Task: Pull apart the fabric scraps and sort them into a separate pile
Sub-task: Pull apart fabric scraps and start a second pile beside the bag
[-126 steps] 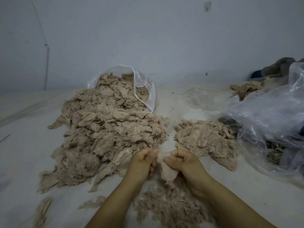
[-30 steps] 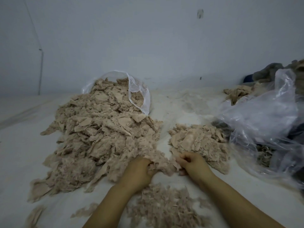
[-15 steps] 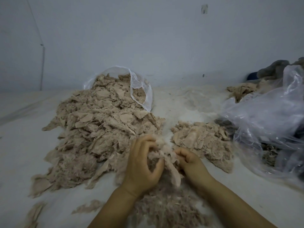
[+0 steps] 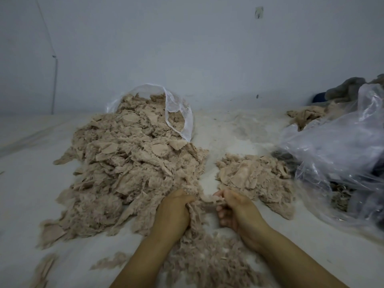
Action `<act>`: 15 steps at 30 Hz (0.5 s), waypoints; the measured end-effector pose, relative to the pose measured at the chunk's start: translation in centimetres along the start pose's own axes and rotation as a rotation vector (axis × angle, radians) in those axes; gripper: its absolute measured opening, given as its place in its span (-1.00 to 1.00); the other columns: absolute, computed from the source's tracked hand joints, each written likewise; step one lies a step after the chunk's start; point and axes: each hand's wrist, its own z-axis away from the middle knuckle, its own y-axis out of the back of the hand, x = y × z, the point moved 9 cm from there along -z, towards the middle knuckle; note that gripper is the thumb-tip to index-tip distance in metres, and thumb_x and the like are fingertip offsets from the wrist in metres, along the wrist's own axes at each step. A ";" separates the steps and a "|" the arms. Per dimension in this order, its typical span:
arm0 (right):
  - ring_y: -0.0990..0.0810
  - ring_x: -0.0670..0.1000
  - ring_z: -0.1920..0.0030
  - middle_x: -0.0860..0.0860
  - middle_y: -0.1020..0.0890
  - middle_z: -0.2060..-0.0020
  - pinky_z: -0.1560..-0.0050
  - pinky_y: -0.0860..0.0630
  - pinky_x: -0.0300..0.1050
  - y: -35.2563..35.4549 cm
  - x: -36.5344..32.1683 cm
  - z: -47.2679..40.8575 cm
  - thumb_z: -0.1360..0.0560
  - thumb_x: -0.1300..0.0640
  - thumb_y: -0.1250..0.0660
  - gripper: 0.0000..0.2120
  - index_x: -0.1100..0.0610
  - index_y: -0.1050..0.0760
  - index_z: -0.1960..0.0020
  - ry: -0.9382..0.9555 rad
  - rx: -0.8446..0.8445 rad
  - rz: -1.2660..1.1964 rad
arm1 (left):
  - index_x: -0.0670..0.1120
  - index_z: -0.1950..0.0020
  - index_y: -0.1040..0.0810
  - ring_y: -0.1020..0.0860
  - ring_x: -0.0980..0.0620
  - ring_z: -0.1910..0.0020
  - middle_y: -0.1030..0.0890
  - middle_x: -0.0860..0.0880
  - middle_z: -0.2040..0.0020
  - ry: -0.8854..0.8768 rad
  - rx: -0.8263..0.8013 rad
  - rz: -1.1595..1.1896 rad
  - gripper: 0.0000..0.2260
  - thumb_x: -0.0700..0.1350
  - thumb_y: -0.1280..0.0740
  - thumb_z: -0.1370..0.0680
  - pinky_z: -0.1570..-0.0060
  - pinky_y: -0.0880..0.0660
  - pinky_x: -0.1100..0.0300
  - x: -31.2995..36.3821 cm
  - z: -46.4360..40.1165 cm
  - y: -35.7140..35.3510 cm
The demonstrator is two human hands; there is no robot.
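Low — both hands [image 4: 204, 206] gripping scraps [image 4: 200, 199]

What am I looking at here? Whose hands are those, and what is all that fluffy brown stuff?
There is no machine here. A person wears a camera on their head, so you see their two arms from above. The left hand and the right hand each grip one end of a clump of scraps and stretch it between them. The brown stuff is bits of cloth. The big pile spills from a clear bag on the left. A smaller pile lies on the right, and shredded bits lie near the person. Another crumpled plastic bag sits far right, all on a white surface.
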 end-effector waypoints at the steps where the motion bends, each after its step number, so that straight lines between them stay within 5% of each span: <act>1: -0.52 -0.03 0.40 0.07 -0.59 0.33 0.40 -0.49 -0.17 -0.3 -0.1 0.1 -0.54 -0.06 -0.27 -0.70 0.19 -0.51 -0.03 0.002 -0.036 -0.010 | -0.13 -0.06 -0.66 -0.47 0.04 0.16 -0.49 -0.01 0.17 0.012 -0.003 -0.001 -0.61 -0.46 -0.14 -0.48 0.14 -0.43 0.15 0.0 -0.1 0.0; 4: -0.65 -0.01 0.28 0.03 -0.68 0.22 0.29 -0.58 -0.15 -0.6 -0.6 0.5 -0.30 -0.01 -0.54 -0.59 0.08 -0.51 -0.06 0.081 -0.039 0.268 | -0.13 -0.08 -0.65 -0.51 -0.01 0.05 -0.55 -0.06 0.07 0.029 -0.015 0.000 -0.64 -0.42 -0.15 -0.49 0.07 -0.42 0.19 0.2 -0.2 0.0; 6: -0.60 -0.03 0.40 0.08 -0.63 0.37 0.37 -0.57 -0.13 0.1 -1.4 0.6 -0.42 0.18 -0.47 -0.83 0.17 -0.51 0.06 0.164 0.078 0.330 | -0.14 -0.07 -0.66 -0.48 0.05 0.06 -0.55 -0.03 0.07 -0.035 -0.031 0.003 -0.66 -0.42 -0.18 -0.49 0.06 -0.38 0.25 1.0 0.0 -0.1; 9: -0.49 0.02 0.47 0.11 -0.53 0.47 0.46 -0.49 -0.14 1.2 -1.2 0.3 -0.54 0.20 -0.32 -0.84 0.29 -0.48 0.15 0.119 0.148 0.134 | -0.13 -0.04 -0.68 -0.47 0.09 0.02 -0.61 -0.04 0.04 -0.134 -0.054 -0.018 -0.60 -0.47 -0.18 -0.42 -0.01 -0.34 0.24 2.1 0.3 -0.1; 15: -0.58 -0.01 0.34 0.06 -0.60 0.37 0.29 -0.57 -0.12 2.5 -1.1 -0.2 -0.57 0.21 -0.25 -0.83 0.17 -0.47 0.20 0.058 0.192 -0.285 | -0.08 0.21 -0.72 -0.57 -0.10 0.09 -0.66 -0.01 0.17 -0.276 -0.120 -0.170 -0.69 -0.43 -0.31 -0.29 0.03 -0.29 0.05 2.7 0.4 -0.8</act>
